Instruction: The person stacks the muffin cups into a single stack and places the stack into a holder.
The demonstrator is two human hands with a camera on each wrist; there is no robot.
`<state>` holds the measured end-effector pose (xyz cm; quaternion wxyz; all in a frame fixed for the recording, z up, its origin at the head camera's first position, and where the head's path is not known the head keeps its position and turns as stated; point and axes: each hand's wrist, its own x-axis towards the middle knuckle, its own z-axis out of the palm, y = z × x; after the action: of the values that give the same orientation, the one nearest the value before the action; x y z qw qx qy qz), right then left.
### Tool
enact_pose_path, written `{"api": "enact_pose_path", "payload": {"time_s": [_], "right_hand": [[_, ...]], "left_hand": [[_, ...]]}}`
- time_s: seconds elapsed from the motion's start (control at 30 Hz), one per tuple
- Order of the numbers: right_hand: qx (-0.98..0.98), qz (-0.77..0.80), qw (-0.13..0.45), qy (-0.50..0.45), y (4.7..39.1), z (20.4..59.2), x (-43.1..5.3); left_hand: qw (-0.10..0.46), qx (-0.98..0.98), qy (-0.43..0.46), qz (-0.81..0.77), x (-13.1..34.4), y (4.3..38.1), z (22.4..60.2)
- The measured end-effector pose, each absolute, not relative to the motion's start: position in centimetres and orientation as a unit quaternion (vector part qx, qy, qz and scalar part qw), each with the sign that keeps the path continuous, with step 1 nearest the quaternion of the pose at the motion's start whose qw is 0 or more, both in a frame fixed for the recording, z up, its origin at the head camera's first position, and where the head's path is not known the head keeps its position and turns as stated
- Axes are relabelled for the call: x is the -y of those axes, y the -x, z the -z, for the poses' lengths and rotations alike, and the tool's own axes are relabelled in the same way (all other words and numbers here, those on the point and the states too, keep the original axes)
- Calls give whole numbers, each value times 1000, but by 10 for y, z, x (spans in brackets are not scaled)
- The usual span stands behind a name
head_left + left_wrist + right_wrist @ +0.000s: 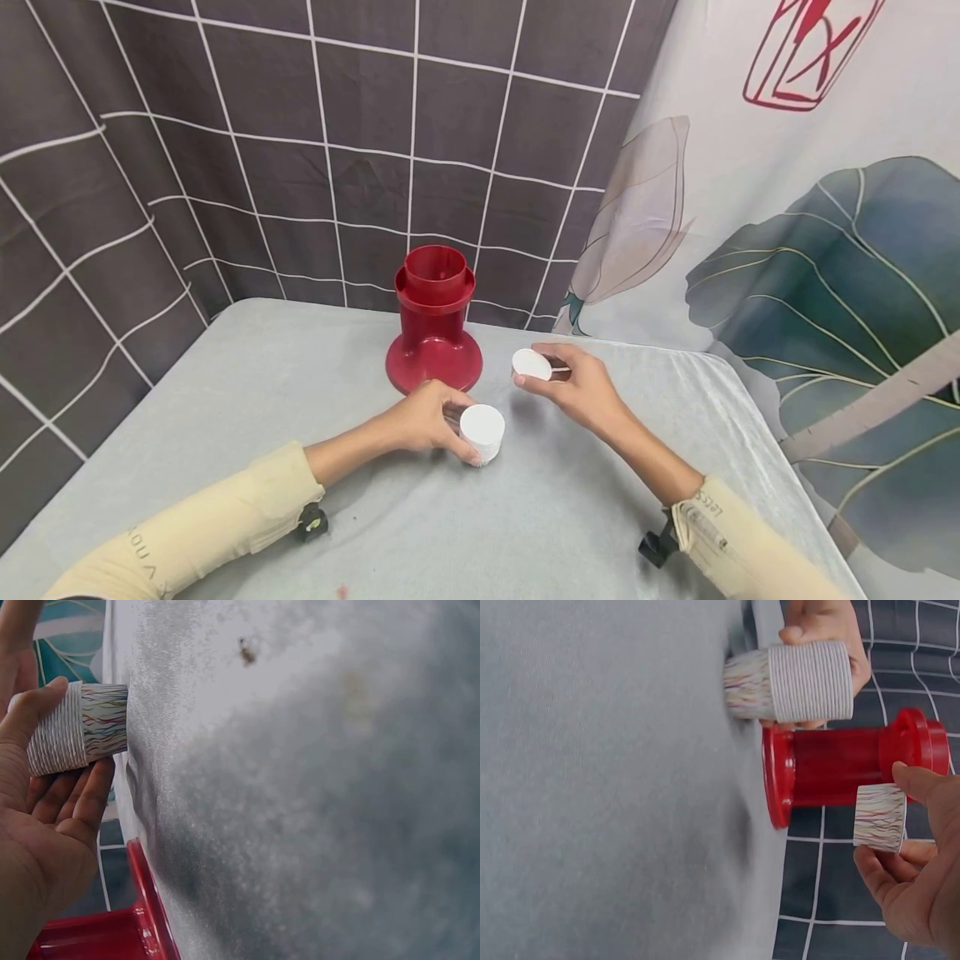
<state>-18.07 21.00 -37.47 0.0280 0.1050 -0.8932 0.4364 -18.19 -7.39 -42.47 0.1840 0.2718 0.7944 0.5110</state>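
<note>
My left hand [427, 418] grips a stack of nested white paper cups [482, 433] from the side, thumb and fingers around it. The many rims show as ridges, and the lowest cup [105, 720] has thin coloured wavy lines; its bottom is right at the cloth. Farther right, my right hand [585, 390] pinches a single paper cup [880, 817] of the same pattern between thumb and fingers, its mouth facing up, held above the table. Just behind the left hand stands a red plastic holder [435, 329] with a round foot and a stepped, hollow top.
A pale grey cloth [360, 533] covers the table. Dark curtain with white grid lines [367, 100] hangs behind the far edge and on the left. A white curtain with large leaf prints [817, 275] hangs on the right.
</note>
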Motion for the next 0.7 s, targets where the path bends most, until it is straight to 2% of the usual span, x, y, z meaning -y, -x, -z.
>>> {"api": "enact_pose_path", "payload": {"time_s": [0.7], "right_hand": [[886, -435, 3, -162, 157, 372, -183]], "left_hand": [[180, -796, -286, -502, 76, 183, 427]]}}
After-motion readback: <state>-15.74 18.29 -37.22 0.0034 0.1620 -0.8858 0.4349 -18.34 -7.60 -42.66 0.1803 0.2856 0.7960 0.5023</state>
